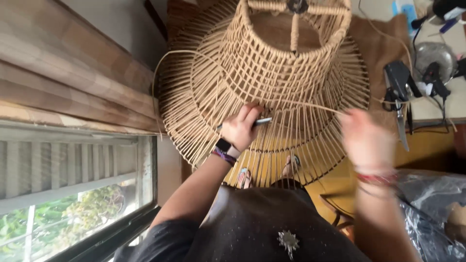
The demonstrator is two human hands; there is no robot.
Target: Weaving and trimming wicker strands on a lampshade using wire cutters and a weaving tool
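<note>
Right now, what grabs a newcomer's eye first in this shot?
The big tan woven rattan lampshade frame fills the top centre, its loose spokes fanning out toward the person. The left hand, with a black smartwatch on the wrist, presses a slim metal tool against the weave at centre. The right hand, blurred, pulls a thin cane strand out to the right.

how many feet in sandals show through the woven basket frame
2: one sandalled foot below the left hand, the other just to its right, both seen through the tan woven rattan basket frame. The spokes partly hide both.
</note>
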